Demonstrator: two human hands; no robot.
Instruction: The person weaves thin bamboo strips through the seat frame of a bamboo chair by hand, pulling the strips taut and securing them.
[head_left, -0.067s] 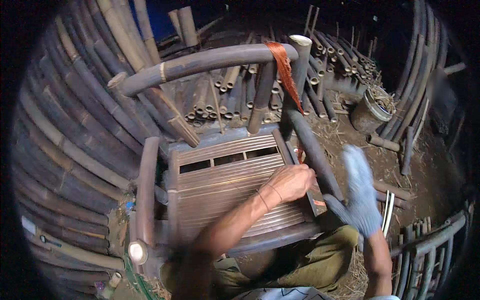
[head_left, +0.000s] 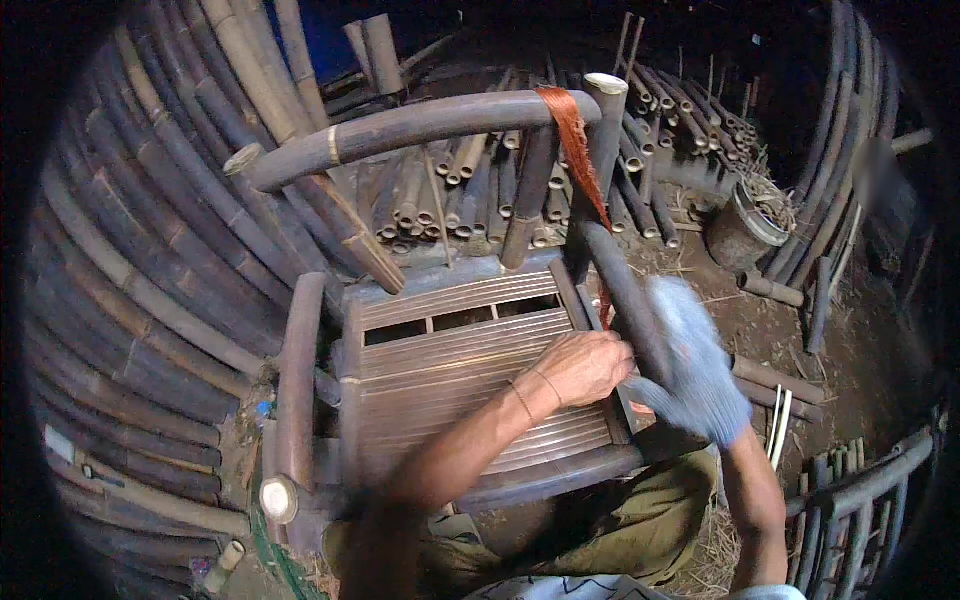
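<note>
A dark bamboo chair (head_left: 300, 370) stands before me, with a slatted seat (head_left: 480, 380) that has a row of openings near its back. Over the seat's right edge, my bare left hand (head_left: 585, 367) is closed, fingers pinched together; whatever is in them is hidden. My right hand (head_left: 690, 365), in a grey-blue knitted glove, is open against the outer side of the right armrest (head_left: 628, 285), its thumb pointing toward the left fingertips. An orange strip (head_left: 572, 135) is wound round the right end of the top rail (head_left: 420, 130) and hangs down behind the armrest.
Dark bamboo poles (head_left: 130, 300) line the left side. Cut bamboo tubes (head_left: 470, 190) are stacked behind the chair. At the right stand a bucket (head_left: 740, 235) of scraps and, lower down, a bamboo frame (head_left: 860, 490). Short bamboo pieces (head_left: 780, 380) lie on the floor.
My gloved right hand has come left and down from beside the chair to the right armrest. The left hand stays closed at the seat's right edge.
</note>
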